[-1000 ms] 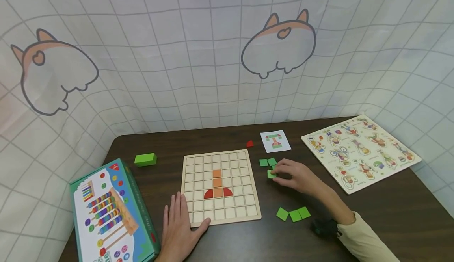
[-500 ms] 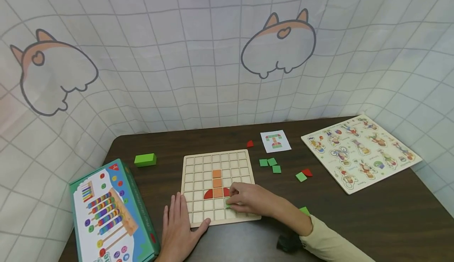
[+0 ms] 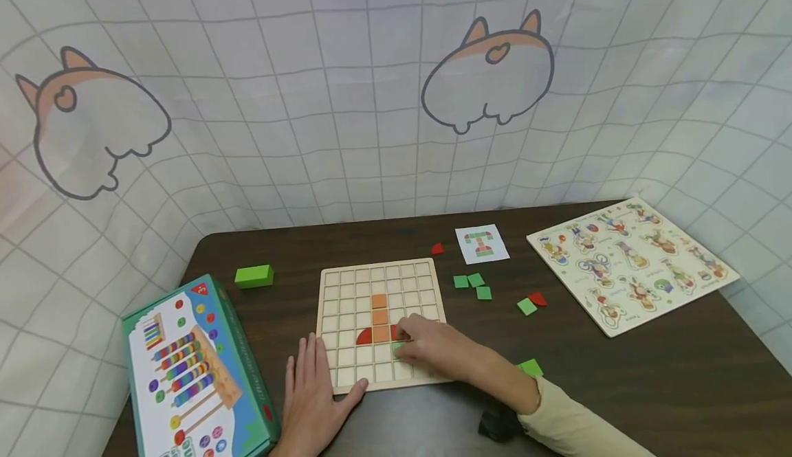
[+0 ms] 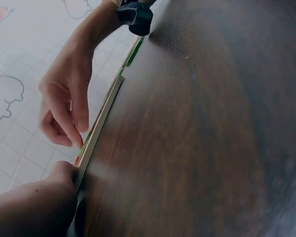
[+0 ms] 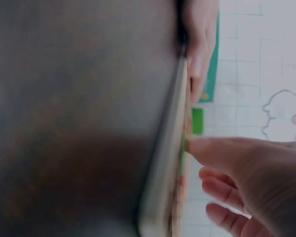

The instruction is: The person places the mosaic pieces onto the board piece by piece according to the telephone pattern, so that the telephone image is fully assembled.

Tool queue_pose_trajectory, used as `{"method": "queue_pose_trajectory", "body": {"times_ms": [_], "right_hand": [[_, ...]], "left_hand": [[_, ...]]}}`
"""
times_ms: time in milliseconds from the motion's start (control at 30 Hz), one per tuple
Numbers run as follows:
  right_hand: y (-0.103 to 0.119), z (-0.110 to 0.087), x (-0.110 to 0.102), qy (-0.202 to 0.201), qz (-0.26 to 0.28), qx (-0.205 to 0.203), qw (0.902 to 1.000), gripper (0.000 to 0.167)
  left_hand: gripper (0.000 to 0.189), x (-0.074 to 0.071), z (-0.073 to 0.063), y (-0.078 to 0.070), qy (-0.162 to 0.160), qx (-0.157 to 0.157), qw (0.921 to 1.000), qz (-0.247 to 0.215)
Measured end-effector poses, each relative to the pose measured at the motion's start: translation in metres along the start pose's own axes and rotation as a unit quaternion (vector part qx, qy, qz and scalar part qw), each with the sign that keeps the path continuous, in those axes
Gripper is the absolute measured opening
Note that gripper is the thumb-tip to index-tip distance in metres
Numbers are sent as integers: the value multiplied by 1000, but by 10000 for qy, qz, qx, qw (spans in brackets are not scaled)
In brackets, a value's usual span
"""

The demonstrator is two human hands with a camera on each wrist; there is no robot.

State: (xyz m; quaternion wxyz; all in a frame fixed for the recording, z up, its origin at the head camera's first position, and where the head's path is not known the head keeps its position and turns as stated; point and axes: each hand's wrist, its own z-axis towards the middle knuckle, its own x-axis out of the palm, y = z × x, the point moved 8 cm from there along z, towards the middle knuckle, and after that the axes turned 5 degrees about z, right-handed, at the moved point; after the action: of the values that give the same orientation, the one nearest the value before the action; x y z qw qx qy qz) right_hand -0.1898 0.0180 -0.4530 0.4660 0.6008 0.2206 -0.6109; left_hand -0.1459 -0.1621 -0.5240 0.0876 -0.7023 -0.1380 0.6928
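Observation:
A wooden grid board [image 3: 421,384] lies mid-table, its column of orange square tiles [image 3: 379,317] flanked at the base by red quarter-round pieces, the left one [image 3: 364,336] in full view. My right hand [image 3: 442,347] pinches a green square tile [image 3: 397,350] at a cell just below the right red piece [image 3: 393,332], which the fingers partly cover. In the right wrist view the thumb touches the green tile [image 5: 183,153] at the board's surface. Flat and spread, my left hand [image 3: 314,395] rests along the board's lower left corner, thumb on the near rim.
Loose green tiles [image 3: 484,293], a light green tile [image 3: 526,306] and red pieces [image 3: 538,299] lie right of the board, below a pattern card [image 3: 482,244]. More green tiles [image 3: 531,368] sit behind the right wrist. A picture puzzle [image 3: 631,264], green block [image 3: 254,276] and toy box [image 3: 198,374] stand around.
My right hand has moved left from the loose green tiles to the board with a green tile, then stayed there, shifting only slightly. The left hand has not moved.

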Motion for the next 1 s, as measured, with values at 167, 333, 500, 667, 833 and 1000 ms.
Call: {"method": "queue_pose_trajectory", "body": {"times_ms": [167,333,500,667,833,1000], "right_hand": [[-13,-24,-30,-225,-145,-32,9996,29],[-42,-78,-50,-493,448,247,9975,36],[-61,-121,-40,-85,928,403,9948,37],[-62,-133,-37,158,1269,262,9914,39],[-60,-133,-36,284,1206,217,9921,29],[-59,-132,-34,210,1095,242,9935,19]], "left_hand": [[116,1,2,-2,44,1,10000,-62],[115,0,2,-3,-26,43,9999,-100],[115,-1,0,-1,-46,26,9999,-105],[116,-1,-1,1,-13,-22,10000,-78],[116,0,-1,-1,84,-22,9999,-65],[116,0,0,-1,115,-18,9999,4]]}}
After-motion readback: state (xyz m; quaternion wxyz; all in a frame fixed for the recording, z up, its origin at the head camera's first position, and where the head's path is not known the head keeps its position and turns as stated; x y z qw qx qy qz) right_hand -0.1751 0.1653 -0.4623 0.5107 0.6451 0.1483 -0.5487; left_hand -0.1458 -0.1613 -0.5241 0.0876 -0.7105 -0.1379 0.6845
